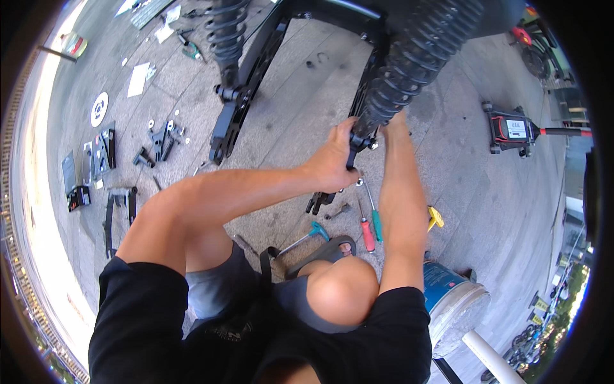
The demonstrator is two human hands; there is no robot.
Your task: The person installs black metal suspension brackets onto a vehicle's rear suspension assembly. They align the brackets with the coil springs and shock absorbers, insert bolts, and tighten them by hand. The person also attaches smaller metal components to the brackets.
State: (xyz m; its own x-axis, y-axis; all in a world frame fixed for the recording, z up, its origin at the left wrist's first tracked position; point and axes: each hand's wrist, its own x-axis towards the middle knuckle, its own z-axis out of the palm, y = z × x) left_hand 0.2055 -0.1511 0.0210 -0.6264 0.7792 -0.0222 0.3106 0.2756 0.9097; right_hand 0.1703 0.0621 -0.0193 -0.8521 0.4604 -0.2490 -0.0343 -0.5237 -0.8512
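Observation:
A large black coil-spring shock absorber (412,67) comes down from the upper right to a black swingarm (361,89). At their joint, my left hand (332,160) is closed around the black lower mount (354,153) of the shock absorber, its thumb low on the near side. My right hand (396,121) reaches up beside the spring's right side; the fingers are hidden behind it. A bolt end (373,146) shows between the hands. Below lie a red-handled screwdriver (367,235), a green-handled screwdriver (377,225) and a teal T-handle wrench (313,233).
A second shock absorber (227,38) stands at the left over the other swingarm leg (224,131). Loose metal brackets (160,137) and papers (138,79) lie on the left paving. At right are a floor jack (513,129), a yellow-handled tool (435,218) and a bucket (457,307).

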